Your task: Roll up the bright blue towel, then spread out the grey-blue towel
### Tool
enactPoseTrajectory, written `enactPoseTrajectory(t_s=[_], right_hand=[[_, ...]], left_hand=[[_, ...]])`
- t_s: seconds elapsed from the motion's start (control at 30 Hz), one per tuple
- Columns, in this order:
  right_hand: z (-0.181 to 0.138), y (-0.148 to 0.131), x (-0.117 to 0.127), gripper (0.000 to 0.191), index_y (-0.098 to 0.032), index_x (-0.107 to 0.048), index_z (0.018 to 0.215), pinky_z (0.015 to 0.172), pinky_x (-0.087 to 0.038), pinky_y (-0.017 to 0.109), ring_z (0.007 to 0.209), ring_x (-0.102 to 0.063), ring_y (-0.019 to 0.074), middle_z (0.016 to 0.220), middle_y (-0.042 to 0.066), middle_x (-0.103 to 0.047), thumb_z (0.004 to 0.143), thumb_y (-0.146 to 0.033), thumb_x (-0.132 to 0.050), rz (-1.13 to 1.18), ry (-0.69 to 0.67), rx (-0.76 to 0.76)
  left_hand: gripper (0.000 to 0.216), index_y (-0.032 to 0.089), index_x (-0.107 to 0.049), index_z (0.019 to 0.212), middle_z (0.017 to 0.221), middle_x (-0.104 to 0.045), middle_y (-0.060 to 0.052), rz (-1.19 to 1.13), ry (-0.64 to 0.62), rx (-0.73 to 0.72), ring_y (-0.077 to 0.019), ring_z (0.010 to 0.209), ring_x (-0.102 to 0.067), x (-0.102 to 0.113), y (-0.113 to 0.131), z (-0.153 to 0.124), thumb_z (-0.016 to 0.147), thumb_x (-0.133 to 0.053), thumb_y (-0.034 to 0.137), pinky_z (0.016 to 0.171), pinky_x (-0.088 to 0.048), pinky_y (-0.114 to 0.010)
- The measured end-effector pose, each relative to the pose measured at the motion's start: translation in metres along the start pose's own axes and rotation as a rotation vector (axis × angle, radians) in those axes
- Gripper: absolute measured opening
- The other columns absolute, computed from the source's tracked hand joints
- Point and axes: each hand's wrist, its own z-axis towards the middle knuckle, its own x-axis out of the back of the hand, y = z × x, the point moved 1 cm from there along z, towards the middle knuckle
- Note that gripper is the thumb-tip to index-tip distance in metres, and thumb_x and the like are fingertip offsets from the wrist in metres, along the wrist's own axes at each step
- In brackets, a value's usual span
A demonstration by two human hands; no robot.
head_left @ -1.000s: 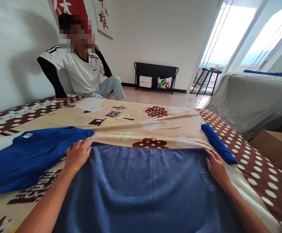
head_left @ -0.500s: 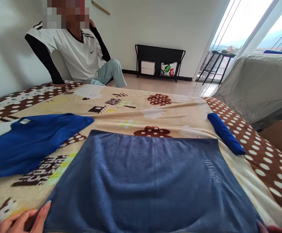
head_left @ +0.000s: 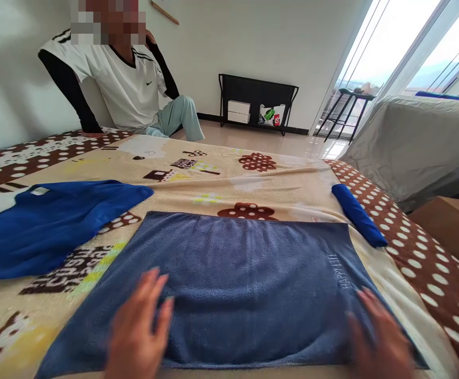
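Head view: our left hand (head_left: 137, 329) and right hand (head_left: 385, 339) spread wide over the dark towel (head_left: 249, 273); we can't tell if they touch. It lies on the blanket (head_left: 288, 181) between the blue cloth (head_left: 67, 221) and the blue roll (head_left: 359, 216).

A slate-blue towel (head_left: 249, 295) lies unfolded on the patterned blanket (head_left: 288, 184), slightly rippled. Lettering (head_left: 338, 271) runs near its right edge.

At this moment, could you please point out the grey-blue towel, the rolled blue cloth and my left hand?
Grey-blue towel (head_left: 249, 289), head view: middle of its spread surface.
Rolled blue cloth (head_left: 358, 216), head view: middle of the roll's length.
Your left hand (head_left: 135, 331), head view: back of the hand, slightly blurred.
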Motion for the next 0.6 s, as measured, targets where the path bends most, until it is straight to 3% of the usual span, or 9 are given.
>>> enactPoseTrajectory(t_s=[0.1, 0.2, 0.33, 0.4, 0.5, 0.6], right_hand=[[0.004, -0.069, -0.014, 0.061, -0.019, -0.034, 0.152, 0.104, -0.043, 0.04, 0.133, -0.051, 0.0261, 0.152, 0.009, -0.045, 0.098, -0.044, -0.042, 0.007, -0.15, 0.323], [-0.014, -0.07, -0.019, 0.062, -0.02, -0.033, 0.153, 0.1, -0.044, 0.037, 0.12, -0.062, 0.023, 0.142, 0.008, -0.056, 0.096, -0.042, -0.042, -0.073, -0.093, 0.499], [-0.031, -0.058, -0.014, 0.066, -0.023, -0.029, 0.155, 0.092, -0.05, 0.035, 0.108, -0.069, 0.0209, 0.132, 0.006, -0.063, 0.092, -0.03, -0.047, -0.054, -0.033, 0.481], [-0.031, -0.078, -0.016, 0.071, -0.024, -0.023, 0.157, 0.09, -0.053, 0.038, 0.111, -0.068, 0.0224, 0.133, 0.007, -0.062, 0.09, -0.026, -0.048, 0.016, -0.05, 0.437], [-0.03, -0.125, -0.026, 0.074, -0.021, -0.019, 0.158, 0.082, -0.057, 0.044, 0.11, -0.068, 0.028, 0.132, 0.01, -0.061, 0.09, -0.03, -0.046, 0.099, -0.054, 0.448], [-0.025, -0.144, -0.031, 0.068, -0.022, -0.022, 0.158, 0.071, -0.059, 0.042, 0.099, -0.072, 0.0277, 0.12, 0.008, -0.068, 0.093, -0.032, -0.039, 0.16, -0.008, 0.539]], left_hand=[[0.06, 0.026, -0.028, 0.154, 0.155, -0.043, -0.004, 0.056, -0.187, -0.175, -0.0226, 0.141, -0.042, -0.018, 0.02, -0.006, 0.098, -0.043, 0.043, 0.113, -0.035, -0.041], [0.068, 0.025, -0.029, 0.154, 0.155, -0.043, -0.004, 0.182, -0.234, -0.285, -0.0228, 0.139, -0.045, -0.018, 0.015, -0.03, 0.094, -0.048, 0.05, 0.116, -0.026, -0.04], [0.066, 0.025, -0.027, 0.155, 0.149, -0.05, -0.006, 0.194, -0.139, -0.228, -0.0238, 0.134, -0.052, -0.012, 0.017, -0.047, 0.094, -0.046, 0.042, 0.115, -0.026, -0.043], [0.069, 0.024, -0.022, 0.157, 0.146, -0.053, -0.006, 0.119, -0.112, -0.254, -0.0224, 0.132, -0.054, -0.018, 0.039, -0.043, 0.094, -0.044, 0.038, 0.108, -0.035, -0.042], [0.074, 0.02, -0.019, 0.157, 0.146, -0.052, -0.007, 0.042, -0.147, -0.402, -0.0223, 0.131, -0.054, -0.032, 0.081, -0.032, 0.093, -0.046, 0.044, 0.097, -0.047, -0.042], [0.075, 0.021, -0.022, 0.157, 0.145, -0.053, -0.008, 0.077, -0.161, -0.492, -0.0239, 0.129, -0.057, -0.038, 0.099, -0.026, 0.093, -0.047, 0.051, 0.092, -0.051, -0.044]])
